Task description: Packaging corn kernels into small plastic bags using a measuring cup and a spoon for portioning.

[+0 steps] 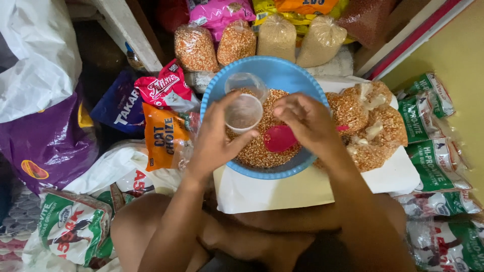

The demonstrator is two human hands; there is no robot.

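A blue plastic basin [297, 76] holds a heap of orange-yellow grain [259, 151]. My left hand [214, 138] holds a small clear plastic bag [244, 103] open over the grain, with a little grain in its bottom. My right hand [307, 121] rests over the basin and grips a red scoop [279, 138] that lies on the grain, just right of the bag. The basin sits on a white board [282, 191] above my lap.
Tied bags of grain [370, 126] lie on the board right of the basin. More filled bags [237, 43] stand behind it. Colourful feed packets [164, 133] and sacks crowd the left; green-and-white packets [433, 151] line the right.
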